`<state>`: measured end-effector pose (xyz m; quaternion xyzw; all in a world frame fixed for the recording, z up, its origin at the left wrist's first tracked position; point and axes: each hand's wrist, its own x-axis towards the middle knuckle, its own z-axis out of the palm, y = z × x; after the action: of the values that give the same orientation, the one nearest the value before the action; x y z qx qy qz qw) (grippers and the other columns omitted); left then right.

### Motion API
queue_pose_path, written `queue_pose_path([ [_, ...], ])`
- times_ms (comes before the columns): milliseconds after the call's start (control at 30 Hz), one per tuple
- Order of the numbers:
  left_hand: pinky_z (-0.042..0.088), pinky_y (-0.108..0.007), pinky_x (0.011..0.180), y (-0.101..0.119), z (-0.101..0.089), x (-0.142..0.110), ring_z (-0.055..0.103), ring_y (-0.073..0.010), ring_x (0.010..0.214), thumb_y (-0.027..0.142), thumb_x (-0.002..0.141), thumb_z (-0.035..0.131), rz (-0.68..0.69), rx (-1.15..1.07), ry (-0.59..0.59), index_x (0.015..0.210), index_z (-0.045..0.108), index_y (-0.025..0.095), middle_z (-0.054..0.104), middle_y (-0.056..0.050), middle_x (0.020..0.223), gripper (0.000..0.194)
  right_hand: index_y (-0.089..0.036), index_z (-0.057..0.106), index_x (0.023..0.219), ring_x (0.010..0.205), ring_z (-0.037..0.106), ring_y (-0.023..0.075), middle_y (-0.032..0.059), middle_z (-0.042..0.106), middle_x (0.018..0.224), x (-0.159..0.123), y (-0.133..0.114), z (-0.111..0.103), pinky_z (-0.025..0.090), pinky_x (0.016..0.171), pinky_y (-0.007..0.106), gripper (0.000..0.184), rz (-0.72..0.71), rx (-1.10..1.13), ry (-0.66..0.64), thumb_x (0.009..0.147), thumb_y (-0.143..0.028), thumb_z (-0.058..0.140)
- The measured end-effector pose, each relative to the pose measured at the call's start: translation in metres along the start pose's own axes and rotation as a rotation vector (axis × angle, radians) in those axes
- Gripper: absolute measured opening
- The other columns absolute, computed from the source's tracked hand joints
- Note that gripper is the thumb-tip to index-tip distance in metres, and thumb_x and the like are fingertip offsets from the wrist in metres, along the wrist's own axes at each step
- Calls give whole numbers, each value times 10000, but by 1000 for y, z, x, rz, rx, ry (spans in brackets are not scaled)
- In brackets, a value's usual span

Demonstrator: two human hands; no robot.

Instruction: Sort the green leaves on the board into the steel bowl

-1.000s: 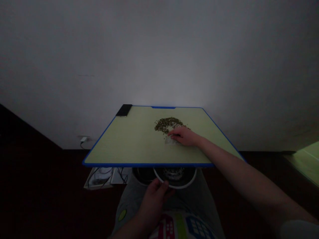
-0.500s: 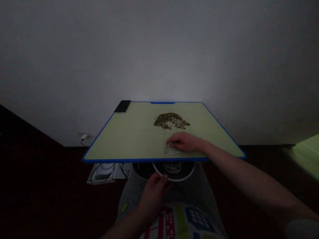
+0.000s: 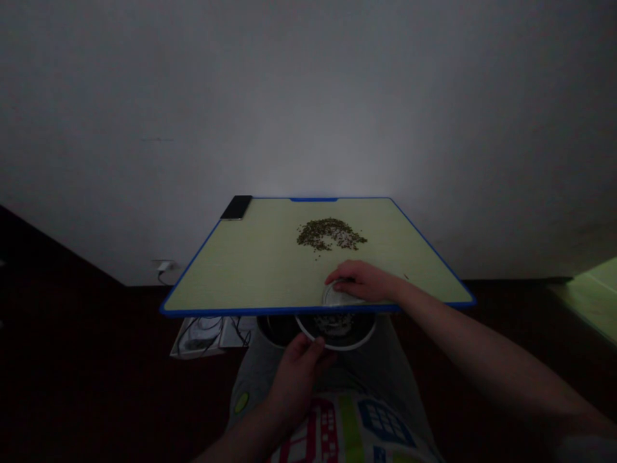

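In the head view, small green-brown seeds lie in a curved heap on the far half of a pale green desk with blue edge. The right hand is curled over a clear plastic piece at the near edge, and it has hold of this piece, well apart from the heap. The left hand is below the desk, its fingers touching the rim of a white-rimmed bowl; I cannot tell if it grips. The desk edge hides part of the bowl, and inside it is too dark to make out. A black phone sits at the far corner
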<state>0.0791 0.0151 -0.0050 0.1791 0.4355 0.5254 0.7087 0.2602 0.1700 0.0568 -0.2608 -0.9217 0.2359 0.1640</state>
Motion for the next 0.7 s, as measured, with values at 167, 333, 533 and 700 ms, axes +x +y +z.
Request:
queue_pose_path([
  [167,543,-355,866,1,1,0,698,-202,894,309,687,789,0,-15,-6,857,721,161,776,-68,931,235,-193,703,1086,882,619,184,79,703,906,-12,-13,2,443,832,313,266,-54,-23,-27,921,-309,530],
  [333,536,-366,880,-1,1,0,698,-218,922,333,664,806,-10,-15,-3,892,726,164,774,-75,969,295,-188,694,1080,882,623,188,80,707,920,-27,-19,5,451,825,327,263,-6,-25,14,915,-295,520],
  [533,529,-385,893,-3,-1,0,703,-230,914,355,651,812,-11,-1,9,861,727,167,778,-69,916,295,-183,693,1083,749,646,174,59,729,879,-25,-8,8,479,707,294,286,354,-45,290,885,-289,515],
  [700,534,-370,875,1,2,-2,705,-237,927,380,621,826,-37,13,24,824,723,180,779,-60,925,302,-173,690,1118,831,669,203,81,738,928,-8,-10,8,487,779,320,314,449,-209,343,888,-279,504],
])
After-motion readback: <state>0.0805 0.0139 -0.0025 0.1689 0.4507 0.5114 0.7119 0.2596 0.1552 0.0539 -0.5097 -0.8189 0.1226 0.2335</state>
